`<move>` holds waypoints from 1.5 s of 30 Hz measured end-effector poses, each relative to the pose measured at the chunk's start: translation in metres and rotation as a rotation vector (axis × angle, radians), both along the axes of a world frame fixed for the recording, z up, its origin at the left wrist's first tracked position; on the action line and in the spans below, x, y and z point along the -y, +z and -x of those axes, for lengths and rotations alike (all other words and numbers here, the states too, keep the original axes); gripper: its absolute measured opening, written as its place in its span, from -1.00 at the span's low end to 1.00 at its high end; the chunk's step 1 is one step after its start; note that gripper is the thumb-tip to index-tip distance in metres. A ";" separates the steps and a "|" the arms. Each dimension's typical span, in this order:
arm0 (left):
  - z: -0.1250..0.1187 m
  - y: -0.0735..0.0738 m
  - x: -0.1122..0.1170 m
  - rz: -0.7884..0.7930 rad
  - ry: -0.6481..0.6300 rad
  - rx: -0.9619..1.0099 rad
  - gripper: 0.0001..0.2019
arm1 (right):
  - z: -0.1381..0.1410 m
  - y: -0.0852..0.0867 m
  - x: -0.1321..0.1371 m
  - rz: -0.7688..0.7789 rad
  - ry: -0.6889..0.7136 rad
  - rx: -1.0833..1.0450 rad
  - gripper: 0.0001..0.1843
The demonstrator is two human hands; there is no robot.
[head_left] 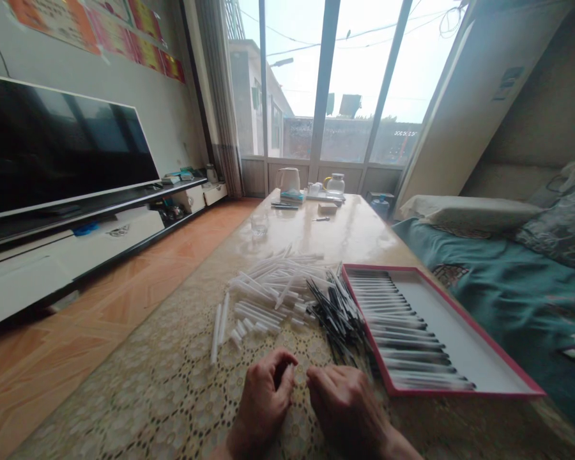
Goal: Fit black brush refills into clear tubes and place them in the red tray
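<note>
My left hand (267,397) is above the patterned tablecloth at the near end of the table, its thumb and fingers curled into a pinch. Close beside it on the right, my right hand (347,404) is closed, knuckles up. Whatever either might hold is too small or hidden to make out. Beyond them lies a loose heap of white translucent tubes (263,281), with several short white pieces (242,331) at its near side. Thin black sticks (338,313) are bunched right of the tubes. A pink-rimmed shallow box (489,338) holds a row of slim dark-and-clear sticks (412,332).
Farther along the table stand a drinking glass (259,225), a white jug (290,180), a glass pitcher (335,184) and a small box (327,208). A sofa with a green cover (503,275) borders the right side. At left is a television (62,144) on a low cabinet.
</note>
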State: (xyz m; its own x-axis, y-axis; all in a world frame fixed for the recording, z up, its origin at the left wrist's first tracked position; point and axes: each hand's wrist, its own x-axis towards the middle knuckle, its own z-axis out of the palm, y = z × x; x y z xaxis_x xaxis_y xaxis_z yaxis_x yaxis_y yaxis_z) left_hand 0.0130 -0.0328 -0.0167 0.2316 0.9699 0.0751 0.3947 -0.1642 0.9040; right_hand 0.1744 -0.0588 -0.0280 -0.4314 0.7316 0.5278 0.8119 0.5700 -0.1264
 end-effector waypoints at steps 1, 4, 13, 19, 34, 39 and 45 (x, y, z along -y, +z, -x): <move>0.000 0.001 0.000 -0.003 0.004 0.009 -0.85 | 0.000 0.000 0.001 -0.001 -0.005 -0.003 -0.79; 0.001 0.002 0.001 -0.047 0.031 0.018 -0.86 | 0.001 0.001 0.001 -0.013 -0.018 -0.009 -0.78; -0.002 0.012 0.002 -0.077 -0.072 -0.182 -0.80 | 0.006 -0.009 -0.009 -0.004 -0.003 0.024 -0.84; 0.002 0.041 -0.014 -0.154 -0.328 -0.425 -0.75 | 0.004 -0.017 -0.015 -0.066 0.041 0.012 -0.84; -0.007 0.031 -0.127 -0.299 0.122 -0.329 -0.96 | 0.004 -0.014 -0.014 -0.113 0.025 -0.013 -0.79; -0.003 0.037 -0.085 -0.210 0.126 -0.035 -0.85 | -0.005 0.004 -0.014 -0.011 -0.116 -0.264 -0.79; -0.014 0.026 -0.039 0.074 0.048 0.325 -0.75 | -0.029 0.041 -0.026 0.283 -0.380 -0.353 -0.83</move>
